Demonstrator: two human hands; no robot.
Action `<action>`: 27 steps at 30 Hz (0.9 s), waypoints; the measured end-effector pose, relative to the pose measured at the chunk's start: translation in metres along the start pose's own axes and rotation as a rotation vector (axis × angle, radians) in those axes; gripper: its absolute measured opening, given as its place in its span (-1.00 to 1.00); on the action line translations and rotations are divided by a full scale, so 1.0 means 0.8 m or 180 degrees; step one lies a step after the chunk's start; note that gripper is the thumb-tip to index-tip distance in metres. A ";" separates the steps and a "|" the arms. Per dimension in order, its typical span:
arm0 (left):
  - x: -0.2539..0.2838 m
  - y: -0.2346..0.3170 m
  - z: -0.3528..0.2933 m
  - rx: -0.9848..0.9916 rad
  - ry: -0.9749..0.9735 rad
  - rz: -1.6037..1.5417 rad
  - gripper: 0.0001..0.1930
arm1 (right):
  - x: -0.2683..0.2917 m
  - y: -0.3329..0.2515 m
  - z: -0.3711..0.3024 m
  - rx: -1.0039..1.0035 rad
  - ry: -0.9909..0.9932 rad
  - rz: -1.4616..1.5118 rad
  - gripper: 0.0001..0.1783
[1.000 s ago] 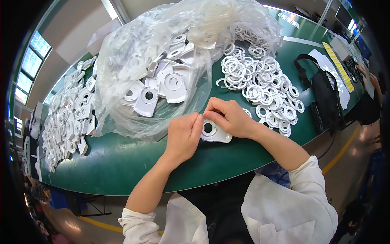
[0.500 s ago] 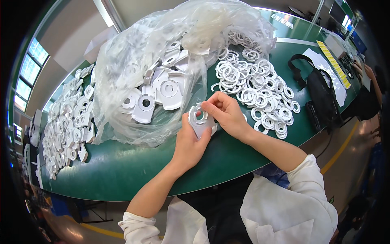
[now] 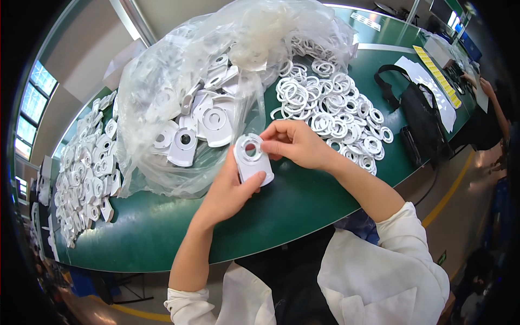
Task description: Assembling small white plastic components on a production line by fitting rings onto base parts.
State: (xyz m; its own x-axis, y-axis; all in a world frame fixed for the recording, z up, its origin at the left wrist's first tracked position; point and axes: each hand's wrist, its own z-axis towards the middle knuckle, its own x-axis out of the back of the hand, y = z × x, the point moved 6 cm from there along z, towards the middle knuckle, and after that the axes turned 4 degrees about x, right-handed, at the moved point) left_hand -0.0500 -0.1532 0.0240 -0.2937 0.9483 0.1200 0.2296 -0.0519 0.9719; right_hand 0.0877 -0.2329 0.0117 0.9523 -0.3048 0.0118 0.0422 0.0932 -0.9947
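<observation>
A flat white plastic part (image 3: 253,167), rounded at one end and with a round hole there, is held up in front of me over the table. My left hand (image 3: 223,195) grips it from the left, thumb across its lower face and fingers behind. A raised white ring shape surrounds the hole; whether it is a separate piece I cannot tell. My right hand (image 3: 295,145) is closed, thumb and curled forefinger at the part's upper right rim. Right of that hand lies a pile of loose white rings (image 3: 346,116). Similar white plastic parts (image 3: 184,146) lie in the open clear plastic bag (image 3: 146,116).
More white plastic parts (image 3: 89,168) are heaped at the left of the green table (image 3: 146,230). A black bag (image 3: 425,122) with a strap lies at the right, beside white paper (image 3: 441,105) and a yellow strip (image 3: 433,73). Another person's hand (image 3: 485,86) shows at the far right.
Both hands and the plastic part have moved slightly left in the picture. The part now faces me more squarely. My right fingers have shifted from above the hole to its upper right rim.
</observation>
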 end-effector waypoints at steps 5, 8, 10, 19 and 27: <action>0.102 0.026 -0.005 -0.0736 0.1591 -0.0423 -0.67 | 0.047 -0.046 -0.002 0.0427 0.0602 -0.0739 -0.79; 0.257 0.016 -0.049 -0.1198 0.3051 -0.0918 -0.61 | 0.070 -0.070 -0.014 0.0405 0.0550 -0.1930 -0.78; 0.309 0.024 -0.077 -0.1196 0.3540 -0.0995 -0.50 | 0.077 -0.071 -0.024 0.0314 0.0210 -0.2260 -0.75; 0.211 0.059 -0.081 -0.2180 0.4925 0.2753 -0.31 | 0.058 -0.031 -0.041 -0.0346 -0.0794 -0.3007 -0.56; 0.081 0.005 0.040 -0.1014 0.3098 0.3690 -0.40 | -0.002 -0.038 -0.015 0.0827 -0.1004 -0.2634 -0.66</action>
State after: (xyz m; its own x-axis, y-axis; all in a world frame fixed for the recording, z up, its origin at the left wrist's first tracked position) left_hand -0.0387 -0.0822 0.0289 -0.5999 -0.2143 0.7709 0.5874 -0.7722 0.2424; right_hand 0.0812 -0.2467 0.0406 0.6250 -0.1004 0.7742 0.7765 0.1822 -0.6032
